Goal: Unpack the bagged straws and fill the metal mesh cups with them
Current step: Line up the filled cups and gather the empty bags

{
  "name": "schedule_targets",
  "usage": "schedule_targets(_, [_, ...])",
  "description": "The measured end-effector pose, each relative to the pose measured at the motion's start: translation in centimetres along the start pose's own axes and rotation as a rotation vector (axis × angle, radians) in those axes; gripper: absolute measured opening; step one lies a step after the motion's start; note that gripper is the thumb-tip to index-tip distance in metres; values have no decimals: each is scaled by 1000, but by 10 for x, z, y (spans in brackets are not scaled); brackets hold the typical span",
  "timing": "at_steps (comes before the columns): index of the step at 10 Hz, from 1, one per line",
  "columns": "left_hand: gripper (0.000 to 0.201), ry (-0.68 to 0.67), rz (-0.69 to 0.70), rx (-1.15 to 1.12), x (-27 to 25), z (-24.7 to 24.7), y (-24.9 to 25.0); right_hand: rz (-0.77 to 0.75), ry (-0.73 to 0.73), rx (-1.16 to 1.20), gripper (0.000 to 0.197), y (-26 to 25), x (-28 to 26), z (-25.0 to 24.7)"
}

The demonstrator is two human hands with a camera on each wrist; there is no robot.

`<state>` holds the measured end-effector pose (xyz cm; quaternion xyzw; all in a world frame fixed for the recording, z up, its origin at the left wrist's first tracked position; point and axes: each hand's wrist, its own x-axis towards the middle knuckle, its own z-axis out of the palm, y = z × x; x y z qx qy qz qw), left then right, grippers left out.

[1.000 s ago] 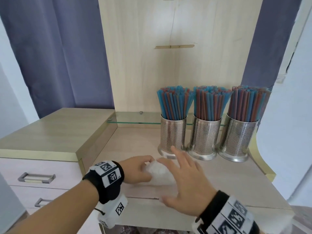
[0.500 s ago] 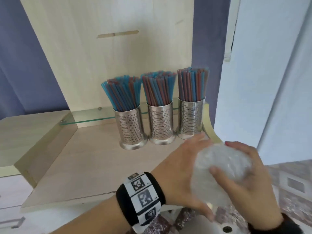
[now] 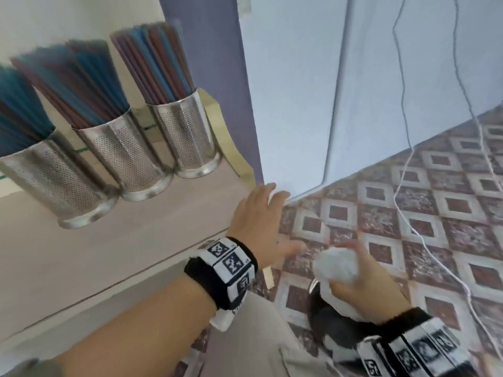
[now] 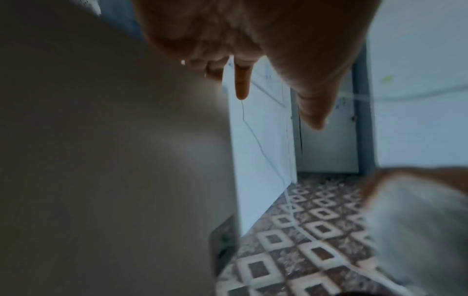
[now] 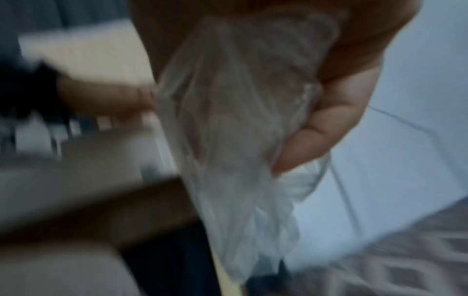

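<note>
Three metal mesh cups [image 3: 187, 137] stand in a row on the wooden desk [image 3: 114, 248], each packed with blue and red straws [image 3: 158, 58]. My right hand [image 3: 362, 281] grips a crumpled clear plastic bag [image 3: 336, 265] out over the floor, right of the desk; in the right wrist view the bag [image 5: 235, 130] hangs from my curled fingers [image 5: 303, 144]. My left hand [image 3: 261, 221] hovers at the desk's right front corner with fingers spread and straight, holding nothing. In the left wrist view its fingers [image 4: 241, 80] point down beside the desk's side.
A patterned tile floor [image 3: 408, 213] lies to the right, with white cables [image 3: 408, 186] trailing across it. A pale wall [image 3: 299, 91] and a purple curtain [image 3: 217, 50] stand behind the desk's right end. The views are blurred by motion.
The head view has swung right and down toward the floor. My left hand has let go of the bag; my right hand alone now carries it, crumpled, lower and away from the desk.
</note>
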<state>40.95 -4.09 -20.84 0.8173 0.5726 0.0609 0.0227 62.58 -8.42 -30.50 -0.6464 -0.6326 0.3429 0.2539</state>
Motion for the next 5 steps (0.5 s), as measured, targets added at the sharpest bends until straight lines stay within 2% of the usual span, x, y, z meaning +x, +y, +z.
schedule_targets(1, [71, 19, -33, 207, 15, 20, 0, 237, -276, -427, 68, 75, -3, 33])
schedule_targets(2, [43, 156, -5, 338, 16, 37, -3, 371, -323, -483, 66, 123, -13, 48])
schedule_targets(3, [30, 258, 13, 356, 17, 47, -5, 317, -4, -400, 64, 146, -6, 48])
schedule_targets(4, [27, 310, 12, 358, 19, 52, -5, 130, 341, -435, 73, 150, 9, 55])
schedule_targets(5, [27, 347, 9, 380, 22, 55, -6, 162, 32, -684, 98, 170, 18, 72])
